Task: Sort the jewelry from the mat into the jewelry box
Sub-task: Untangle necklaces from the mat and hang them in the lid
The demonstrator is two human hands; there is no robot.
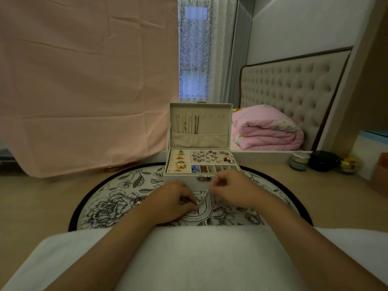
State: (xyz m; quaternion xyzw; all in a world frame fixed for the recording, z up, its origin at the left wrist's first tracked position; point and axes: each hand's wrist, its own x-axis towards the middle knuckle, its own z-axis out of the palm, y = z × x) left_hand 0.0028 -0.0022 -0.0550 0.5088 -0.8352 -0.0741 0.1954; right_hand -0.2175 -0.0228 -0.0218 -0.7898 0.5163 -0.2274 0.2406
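Right now the left hand (170, 201) and right hand (231, 191) each pinch a thin silver chain (203, 200), held between them just above the mat (109, 198), near the open jewelry box (180, 181). Pulled unevenly, it could knot or slip free.

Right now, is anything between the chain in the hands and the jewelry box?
Nothing visible does. The left hand and right hand pinch the chain over the mat, right before the jewelry box; its lid stands open.

Folded pink quilt (267, 131) (on bed)
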